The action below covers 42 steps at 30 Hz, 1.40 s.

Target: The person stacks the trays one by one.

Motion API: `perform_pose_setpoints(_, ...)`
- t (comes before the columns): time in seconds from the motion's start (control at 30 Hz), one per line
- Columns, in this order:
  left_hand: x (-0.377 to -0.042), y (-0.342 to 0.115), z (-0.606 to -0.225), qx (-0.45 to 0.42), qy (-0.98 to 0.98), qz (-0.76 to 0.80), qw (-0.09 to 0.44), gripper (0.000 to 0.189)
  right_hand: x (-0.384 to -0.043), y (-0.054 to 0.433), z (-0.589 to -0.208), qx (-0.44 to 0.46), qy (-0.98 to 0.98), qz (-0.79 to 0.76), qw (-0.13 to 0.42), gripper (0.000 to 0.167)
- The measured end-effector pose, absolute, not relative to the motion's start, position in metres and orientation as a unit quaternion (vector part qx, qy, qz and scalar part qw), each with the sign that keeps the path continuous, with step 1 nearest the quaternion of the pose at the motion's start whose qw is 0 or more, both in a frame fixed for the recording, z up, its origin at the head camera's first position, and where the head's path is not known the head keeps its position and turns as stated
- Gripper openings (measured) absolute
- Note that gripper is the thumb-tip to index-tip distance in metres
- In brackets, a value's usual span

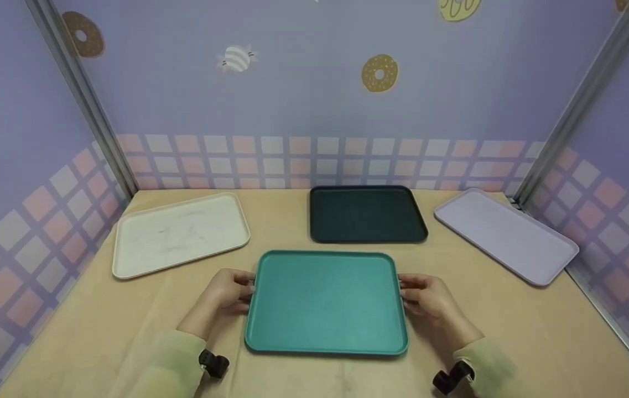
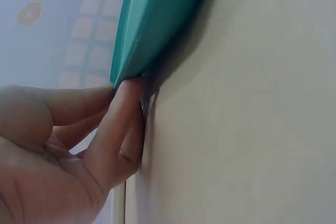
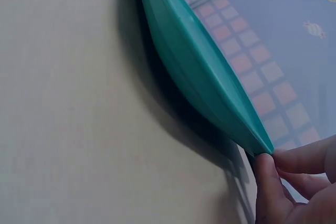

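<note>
A teal rectangular tray (image 1: 326, 303) is in front of me in the head view, its long sides running left to right. My left hand (image 1: 231, 288) pinches its left short edge between thumb and fingers. On the opposite short edge, my right hand (image 1: 424, 296) pinches it the same way. In the left wrist view, fingertips of the left hand (image 2: 79, 140) are right at the tray rim, close over the tabletop. A dark shadow runs beneath the tray (image 3: 205, 82) in the right wrist view, where the right hand (image 3: 294, 182) grips the edge.
A cream tray (image 1: 181, 235) lies at the left, angled. Behind the teal tray lies a black tray (image 1: 368, 214), and a lilac tray (image 1: 507, 235) sits slanted at the right. Patterned walls (image 1: 314, 110) enclose the beige-covered table (image 1: 292, 378) at the back and both sides.
</note>
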<state>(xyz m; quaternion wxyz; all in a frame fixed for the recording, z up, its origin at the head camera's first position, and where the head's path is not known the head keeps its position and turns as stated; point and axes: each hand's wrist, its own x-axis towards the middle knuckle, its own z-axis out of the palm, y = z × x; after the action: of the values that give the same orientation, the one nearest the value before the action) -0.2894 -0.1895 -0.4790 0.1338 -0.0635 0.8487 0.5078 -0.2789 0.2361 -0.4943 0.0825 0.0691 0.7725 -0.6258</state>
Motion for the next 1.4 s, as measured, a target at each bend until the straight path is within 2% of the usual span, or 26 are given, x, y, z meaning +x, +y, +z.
perform_pose_setpoints(0.5, -0.274, -0.156, -0.481, -0.021, 0.849, 0.516, 0.113, 0.03, -0.273, 0.271, -0.489, 0.044, 0.801, -0.59, 0.09, 0.045)
perform_pose_setpoints(1.13, -0.277, -0.145, -0.481, -0.049, 0.851, 0.504, 0.142, 0.035, -0.277, 0.266, -0.497, 0.047, 0.84, -0.537, 0.062, 0.039)
perform_pose_setpoints(1.4, -0.277, -0.146, -0.48, -0.022, 0.857, 0.497, 0.133, 0.03, -0.278, 0.265, -0.498, 0.053, 0.855, -0.514, 0.05, 0.039)
